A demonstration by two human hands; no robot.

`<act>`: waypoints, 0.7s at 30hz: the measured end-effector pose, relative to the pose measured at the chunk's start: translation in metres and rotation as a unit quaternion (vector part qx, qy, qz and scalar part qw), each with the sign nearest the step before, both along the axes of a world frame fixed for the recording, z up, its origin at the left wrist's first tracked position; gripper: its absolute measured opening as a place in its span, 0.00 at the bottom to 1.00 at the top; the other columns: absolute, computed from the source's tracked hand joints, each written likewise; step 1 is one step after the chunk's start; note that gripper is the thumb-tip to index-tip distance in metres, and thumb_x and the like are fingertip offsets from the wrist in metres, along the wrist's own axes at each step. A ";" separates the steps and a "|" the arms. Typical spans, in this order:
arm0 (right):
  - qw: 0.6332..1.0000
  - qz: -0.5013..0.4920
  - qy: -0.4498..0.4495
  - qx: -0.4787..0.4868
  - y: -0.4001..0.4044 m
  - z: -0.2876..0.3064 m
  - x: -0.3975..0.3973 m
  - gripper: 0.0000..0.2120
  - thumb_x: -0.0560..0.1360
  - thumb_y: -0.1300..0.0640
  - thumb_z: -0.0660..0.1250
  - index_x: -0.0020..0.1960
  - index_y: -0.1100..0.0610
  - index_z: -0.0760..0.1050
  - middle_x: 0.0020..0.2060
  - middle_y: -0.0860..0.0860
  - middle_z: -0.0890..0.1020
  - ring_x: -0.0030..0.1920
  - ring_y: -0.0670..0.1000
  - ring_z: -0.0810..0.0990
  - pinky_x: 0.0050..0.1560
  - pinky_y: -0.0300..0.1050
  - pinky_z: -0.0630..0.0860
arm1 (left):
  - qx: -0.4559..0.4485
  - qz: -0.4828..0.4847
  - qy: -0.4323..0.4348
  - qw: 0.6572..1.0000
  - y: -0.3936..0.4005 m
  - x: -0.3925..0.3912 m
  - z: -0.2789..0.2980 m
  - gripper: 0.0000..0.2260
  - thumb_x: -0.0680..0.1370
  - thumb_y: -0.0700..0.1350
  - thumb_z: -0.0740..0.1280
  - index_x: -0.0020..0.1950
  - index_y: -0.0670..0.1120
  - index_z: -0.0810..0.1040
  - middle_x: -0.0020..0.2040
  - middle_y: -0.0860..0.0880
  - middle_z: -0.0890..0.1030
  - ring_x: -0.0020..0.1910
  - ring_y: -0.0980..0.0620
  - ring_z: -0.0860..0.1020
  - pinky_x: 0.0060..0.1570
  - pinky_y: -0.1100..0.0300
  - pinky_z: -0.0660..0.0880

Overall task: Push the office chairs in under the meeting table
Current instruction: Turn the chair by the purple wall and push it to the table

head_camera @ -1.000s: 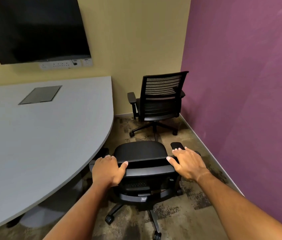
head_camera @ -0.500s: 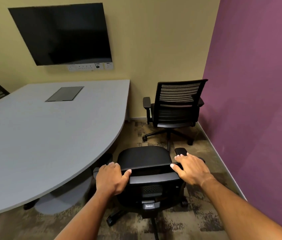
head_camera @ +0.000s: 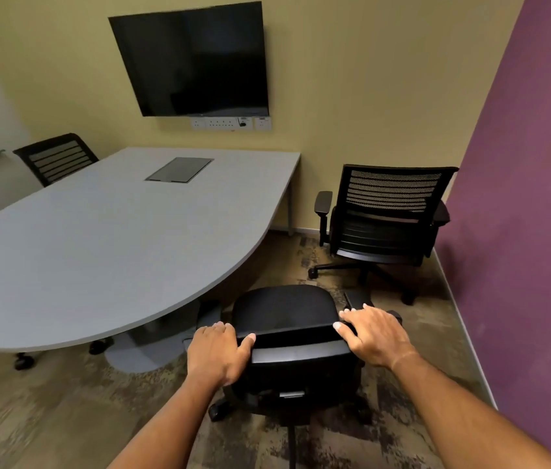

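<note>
A black office chair (head_camera: 284,309) stands right in front of me, beside the curved right edge of the grey meeting table (head_camera: 105,245). My left hand (head_camera: 216,353) grips the left end of its backrest top, thumb hooked over the front. My right hand (head_camera: 374,335) holds the right end, fingers draped over the rail. Its seat is outside the table edge; only its left armrest reaches under the top. A second black mesh-back chair (head_camera: 385,214) stands in the far right corner, away from the table.
A purple wall (head_camera: 521,198) runs close along the right. A dark screen (head_camera: 196,59) hangs on the yellow far wall. Another mesh chair (head_camera: 57,157) sits at the table's far left side. The table's pedestal base (head_camera: 138,353) rests on patterned carpet.
My view has lifted and swung left, bringing in the screen and the far-left chair. The chair under my hands sits about where it was by the table edge; both hands keep their hold.
</note>
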State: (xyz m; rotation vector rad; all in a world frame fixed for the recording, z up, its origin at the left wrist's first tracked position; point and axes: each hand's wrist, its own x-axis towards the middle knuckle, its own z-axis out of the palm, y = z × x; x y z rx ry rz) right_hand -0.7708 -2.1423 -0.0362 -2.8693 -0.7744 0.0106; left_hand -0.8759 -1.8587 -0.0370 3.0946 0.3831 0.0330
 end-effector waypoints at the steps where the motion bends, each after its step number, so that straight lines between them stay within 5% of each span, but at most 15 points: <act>1: 1.000 0.001 0.003 0.002 -0.003 0.000 0.003 0.23 0.80 0.41 0.53 0.65 0.51 0.76 0.60 0.48 0.82 0.61 0.50 0.77 0.68 0.46 0.65 | 0.002 0.004 -0.005 1.000 -0.005 -0.001 0.000 0.24 0.79 0.64 0.47 0.43 0.48 0.73 0.44 0.49 0.78 0.45 0.49 0.76 0.56 0.53 0.71; 5: 1.000 0.003 0.006 -0.001 -0.010 0.003 0.015 0.23 0.80 0.40 0.53 0.67 0.49 0.75 0.63 0.46 0.80 0.62 0.50 0.76 0.61 0.48 0.71 | 0.002 0.018 -0.008 1.000 -0.016 0.001 0.002 0.25 0.80 0.64 0.45 0.44 0.48 0.73 0.45 0.49 0.79 0.47 0.50 0.77 0.58 0.54 0.71; 21: 0.999 0.038 -0.005 0.005 -0.024 0.003 0.069 0.20 0.80 0.43 0.57 0.66 0.51 0.75 0.62 0.47 0.80 0.63 0.51 0.75 0.65 0.47 0.68 | 0.000 0.076 -0.024 0.997 -0.047 0.029 0.000 0.31 0.78 0.67 0.45 0.48 0.46 0.79 0.47 0.48 0.81 0.49 0.49 0.77 0.58 0.53 0.70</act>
